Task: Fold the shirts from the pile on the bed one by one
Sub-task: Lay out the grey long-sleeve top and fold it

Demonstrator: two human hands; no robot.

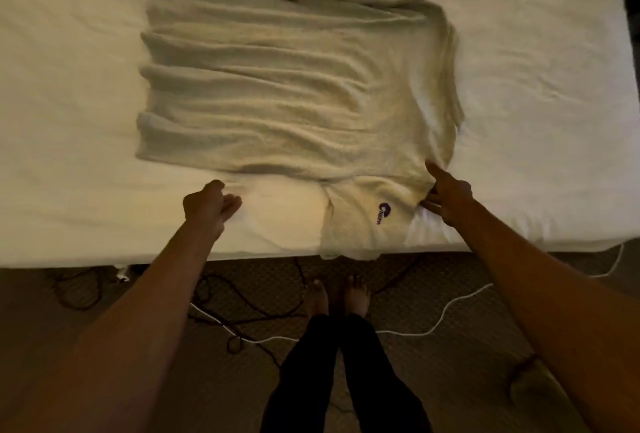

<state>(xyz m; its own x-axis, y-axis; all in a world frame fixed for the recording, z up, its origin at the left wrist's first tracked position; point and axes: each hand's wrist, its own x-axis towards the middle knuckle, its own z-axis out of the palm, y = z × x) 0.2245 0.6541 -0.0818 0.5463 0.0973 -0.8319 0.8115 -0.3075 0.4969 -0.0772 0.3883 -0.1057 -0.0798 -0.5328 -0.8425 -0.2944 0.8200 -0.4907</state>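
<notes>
— Where is the shirt (277, 86)?

— It lies spread on the bed (69, 103), a pale garment rippled in long ridges that run from side to side. One sleeve with a small purple logo (383, 213) points toward the person and reaches the near edge of the mattress.

— And the hands?

— The left hand (209, 205) rests on the sheet just beside the shirt's near hem, its fingers curled in with nothing visible in them. The right hand (450, 195) is at the shirt's right corner, by the sleeve. Its forefinger lies straight on the cloth, and the other fingers sit against the fabric's edge. Whether they pinch it cannot be told.

— What else shows?

— The person stands barefoot at the bedside, feet (337, 295) close together, in dark trousers. Dark cables (242, 297) and a white cable (450, 304) trail over the carpet around them.
</notes>
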